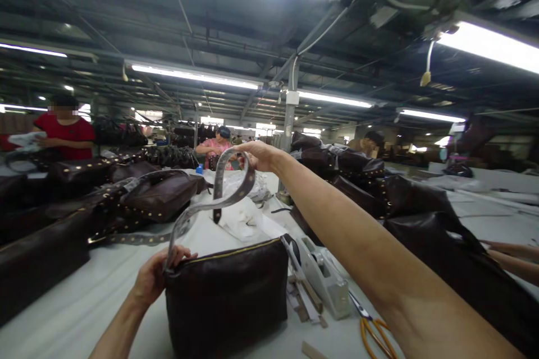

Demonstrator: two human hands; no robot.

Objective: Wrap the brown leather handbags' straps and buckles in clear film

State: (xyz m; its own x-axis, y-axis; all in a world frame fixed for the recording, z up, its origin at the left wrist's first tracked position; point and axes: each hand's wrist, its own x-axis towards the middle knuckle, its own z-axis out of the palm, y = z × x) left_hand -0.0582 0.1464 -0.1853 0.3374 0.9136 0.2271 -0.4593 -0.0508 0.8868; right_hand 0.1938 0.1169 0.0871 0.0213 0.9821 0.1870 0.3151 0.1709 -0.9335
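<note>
A dark brown leather handbag (227, 297) with a gold-toned zipper along its top stands on the white-covered table in front of me. My left hand (158, 272) is closed round its upper left corner, at the base of the strap. From that corner a strap (197, 208), seemingly wrapped in clear film, rises and curls into a loop. My right hand (259, 155) reaches across, raised above the bag, and pinches the top of this loop. The strap's dark end hangs below the loop. The fingertips of my right hand are partly hidden.
Right of the bag stand a tape dispenser (324, 277) and orange-handled scissors (374, 331). Studded brown bags (164, 196) are piled at left, with more brown bags (421, 219) at right. Crumpled white wrapping (242, 219) lies behind. Co-workers stand farther back; another person's forearms (514, 255) show at right.
</note>
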